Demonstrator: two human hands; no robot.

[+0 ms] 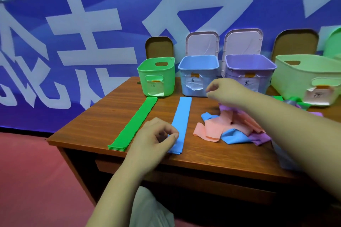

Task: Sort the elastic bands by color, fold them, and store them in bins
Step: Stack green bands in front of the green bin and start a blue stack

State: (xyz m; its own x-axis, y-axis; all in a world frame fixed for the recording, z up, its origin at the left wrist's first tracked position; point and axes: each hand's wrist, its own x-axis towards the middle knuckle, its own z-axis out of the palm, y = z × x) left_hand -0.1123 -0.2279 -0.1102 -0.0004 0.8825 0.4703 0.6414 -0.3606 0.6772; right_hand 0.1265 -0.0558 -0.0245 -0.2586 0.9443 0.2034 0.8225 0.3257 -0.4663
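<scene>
The left hand [158, 134] pinches the near end of the blue band [181, 123], which runs lengthwise toward the blue bin [198, 75], while the right hand [224, 89] hovers loosely curled, empty, above the mixed pile [234, 129].

You've got a green band stack [133, 123] left of the sky-blue band [181, 121]; right of it, a pink, blue and purple heap [234, 127], all on wood-grain brown table [103, 116].

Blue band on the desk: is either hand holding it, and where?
The left hand pinches the blue band at its near end, thumb and forefinger on its left edge. The right hand hovers above the pile, holding nothing visible.
</scene>
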